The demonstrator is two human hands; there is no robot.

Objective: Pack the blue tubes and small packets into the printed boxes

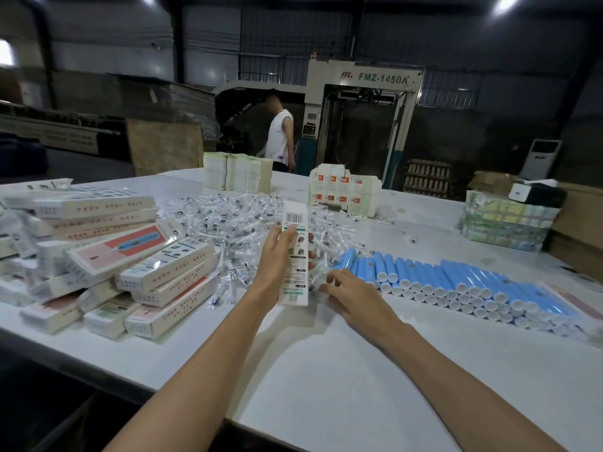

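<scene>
1 box (294,220) in L hand (277,256)

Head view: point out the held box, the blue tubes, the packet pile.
box (297,278): head view, lower printed face.
blue tubes (463,277): head view, blue body of a tube mid-row.
packet pile (235,223): head view, middle of the clear heap.
</scene>
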